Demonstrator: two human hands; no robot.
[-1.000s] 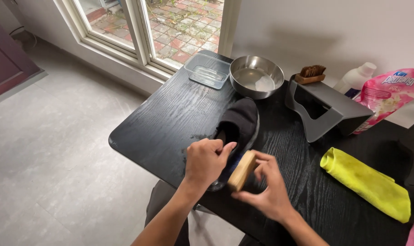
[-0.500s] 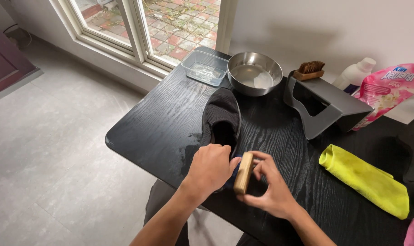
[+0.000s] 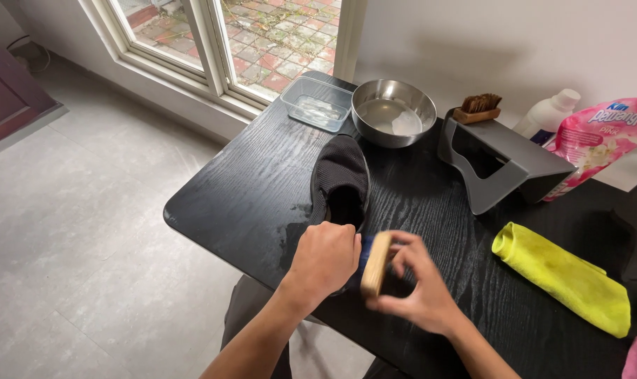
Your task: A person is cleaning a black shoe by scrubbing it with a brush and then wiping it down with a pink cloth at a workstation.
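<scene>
Since half a second ago, both hands are sitting at nearly the same spot by the shoe's heel, with the brush tilting slightly more upright. The left hand (image 3: 323,257) is clamping its fingers over the heel of the black knit shoe (image 3: 340,178), which is lying toe-away on the black wood-grain table (image 3: 241,189), near its rounded front edge. The right hand (image 3: 415,286) is gripping a wooden brush (image 3: 376,262) against the heel. Open tabletop is lying to the left. Behind are sitting a steel bowl (image 3: 393,112), a clear plastic tub (image 3: 317,103) and a grey stand (image 3: 504,165). A folded yellow cloth (image 3: 562,276) is lying right; a pink pouch (image 3: 600,137) is standing at the far right.
</scene>
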